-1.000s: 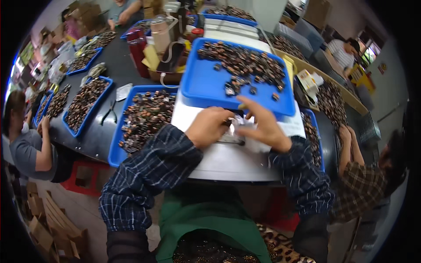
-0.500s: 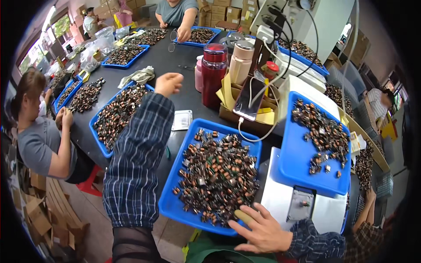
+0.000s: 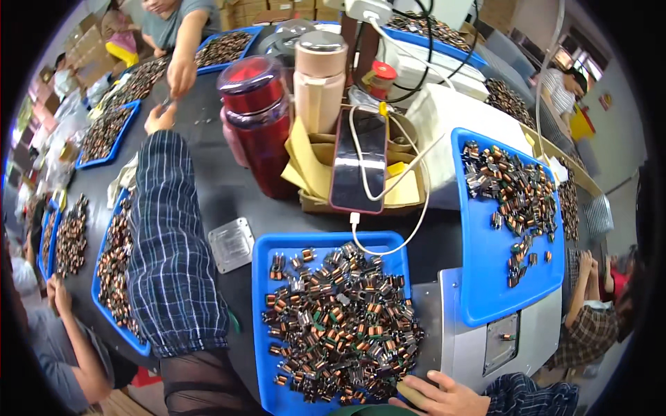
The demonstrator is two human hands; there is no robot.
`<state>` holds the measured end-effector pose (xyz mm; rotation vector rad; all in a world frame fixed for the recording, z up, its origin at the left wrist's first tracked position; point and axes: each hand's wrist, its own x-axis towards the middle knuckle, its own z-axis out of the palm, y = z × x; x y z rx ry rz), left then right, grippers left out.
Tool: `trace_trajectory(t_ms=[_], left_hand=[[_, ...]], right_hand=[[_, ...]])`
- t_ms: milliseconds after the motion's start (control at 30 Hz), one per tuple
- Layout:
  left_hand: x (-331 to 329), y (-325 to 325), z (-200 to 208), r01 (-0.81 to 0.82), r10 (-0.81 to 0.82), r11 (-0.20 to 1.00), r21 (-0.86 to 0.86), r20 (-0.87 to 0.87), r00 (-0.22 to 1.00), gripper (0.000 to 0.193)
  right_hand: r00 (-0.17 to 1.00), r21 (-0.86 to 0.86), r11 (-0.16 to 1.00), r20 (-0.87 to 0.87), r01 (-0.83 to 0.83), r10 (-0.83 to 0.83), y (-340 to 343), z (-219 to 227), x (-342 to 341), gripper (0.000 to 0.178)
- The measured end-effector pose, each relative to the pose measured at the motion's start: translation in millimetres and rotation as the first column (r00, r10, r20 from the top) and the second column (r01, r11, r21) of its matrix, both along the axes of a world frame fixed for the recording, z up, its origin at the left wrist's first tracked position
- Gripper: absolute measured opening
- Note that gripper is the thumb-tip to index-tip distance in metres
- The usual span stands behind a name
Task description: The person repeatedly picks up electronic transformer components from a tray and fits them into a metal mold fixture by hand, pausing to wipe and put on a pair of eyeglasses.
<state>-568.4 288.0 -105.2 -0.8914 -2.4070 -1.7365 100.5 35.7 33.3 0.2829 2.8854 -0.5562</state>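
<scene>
My left hand (image 3: 161, 120) is stretched far across the table, its fingers closed at a pair of eyeglasses (image 3: 166, 104). A co-worker's hand (image 3: 182, 75) grips the same glasses from the far side, so the two hands nearly meet. My right hand (image 3: 444, 398) lies with fingers apart at the lower right of a blue tray (image 3: 261, 291), its fingertips by the parts. That tray is heaped with small copper-wound coil parts (image 3: 340, 319). One finger has a yellowish cover.
A second blue tray (image 3: 479, 291) of coils rests at the right, above a metallic case (image 3: 430, 319). Behind stand a red flask (image 3: 260, 139), a beige bottle (image 3: 319, 83) and a cabled phone (image 3: 359, 159). A clear flat plate (image 3: 231, 245) lies beside my left sleeve.
My left hand has reached farther forward to the eyeglasses in the co-worker's hand. The view has shifted, and my right hand stays at the near tray's edge.
</scene>
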Motion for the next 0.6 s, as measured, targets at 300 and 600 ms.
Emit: trace_trajectory(t_ms=[300,600], left_hand=[[40,-33,17,-0.061,-0.034,0.972,0.228,0.391,0.92,0.026],[237,-231,155,0.511,-0.711,0.653,0.56,0.218,0.669,0.011]], right_hand=[[0.996,0.041,0.999,-0.085,-0.01,0.013,4,3,1,0.051],[0.972,0.102,0.993,-0.218,-0.065,0.086,-9,-6,-1,0.047]])
